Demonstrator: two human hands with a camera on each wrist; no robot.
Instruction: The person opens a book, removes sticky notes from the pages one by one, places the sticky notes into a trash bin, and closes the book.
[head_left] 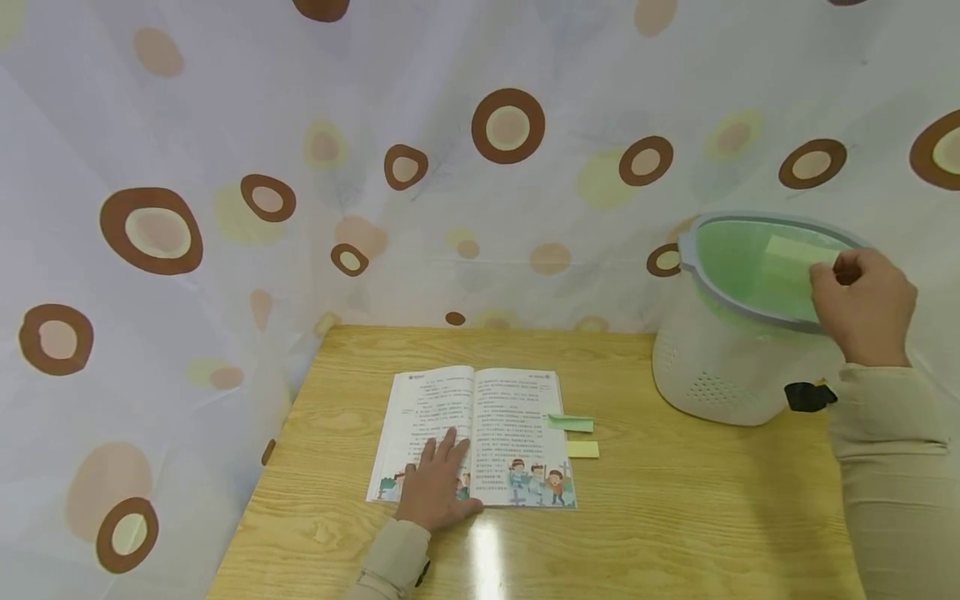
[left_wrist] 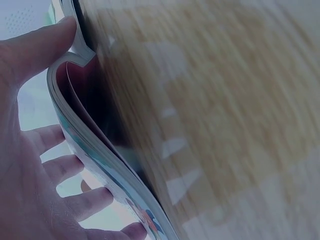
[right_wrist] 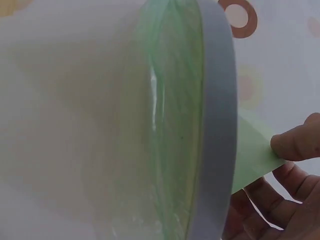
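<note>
An open book (head_left: 513, 417) with printed text and cartoon children lies on the table. My left hand (head_left: 435, 487) rests on its lower left page with fingers spread, the thumb near the spine. In the left wrist view the book's edge (left_wrist: 100, 145) shows beside the thumb and fingers. Over at the right, my right hand (head_left: 866, 300) pinches a pale green slip of paper (right_wrist: 252, 150) between thumb and fingers, over the mouth of a white trash bin (head_left: 697, 358). Inside the bin's grey rim (right_wrist: 220, 120) hangs a green plastic liner (head_left: 727, 254).
A green sticky tab (head_left: 573, 423) and a yellow sticky tab (head_left: 583, 450) stick out from the book's right edge. The wooden table (head_left: 637, 517) meets a spotted curtain (head_left: 420, 225) at the back and left. The bin stands at the back right.
</note>
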